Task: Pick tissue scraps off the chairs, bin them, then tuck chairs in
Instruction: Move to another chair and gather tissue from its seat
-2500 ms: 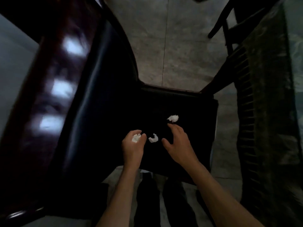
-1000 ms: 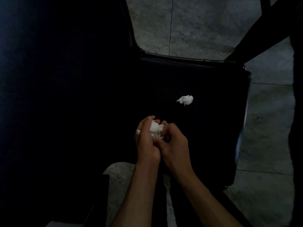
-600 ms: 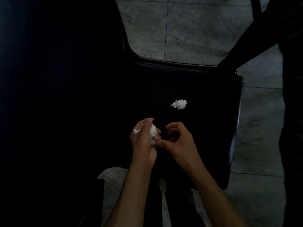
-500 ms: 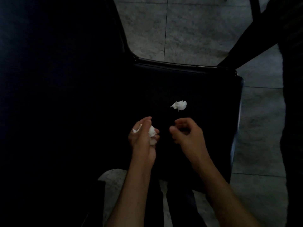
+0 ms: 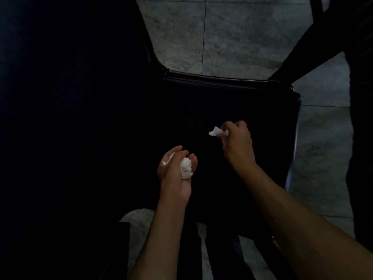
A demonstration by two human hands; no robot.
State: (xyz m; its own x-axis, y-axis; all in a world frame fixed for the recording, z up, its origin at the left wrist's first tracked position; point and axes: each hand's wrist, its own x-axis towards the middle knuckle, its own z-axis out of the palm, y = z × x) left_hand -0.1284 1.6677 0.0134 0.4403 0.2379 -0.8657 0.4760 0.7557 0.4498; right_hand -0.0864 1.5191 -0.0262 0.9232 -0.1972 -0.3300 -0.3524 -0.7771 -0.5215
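A black chair seat (image 5: 232, 102) fills the middle of the dim head view. My right hand (image 5: 237, 141) reaches over the seat and pinches a white tissue scrap (image 5: 216, 131) between thumb and fingers. Whether the scrap still touches the seat I cannot tell. My left hand (image 5: 175, 170) is cupped palm-up nearer to me and holds a small wad of white tissue scraps (image 5: 185, 165).
The dark chair back (image 5: 80, 98) rises on the left. Grey tiled floor (image 5: 201, 33) shows beyond the seat and on the right. Another dark chair frame (image 5: 323, 37) and a dark edge (image 5: 361, 138) stand at the right. My dark trouser legs (image 5: 201, 249) are below.
My right hand has moved away from my left hand, forward and right across the seat, and closed on the last loose scrap. My left hand stays cupped around its wad.
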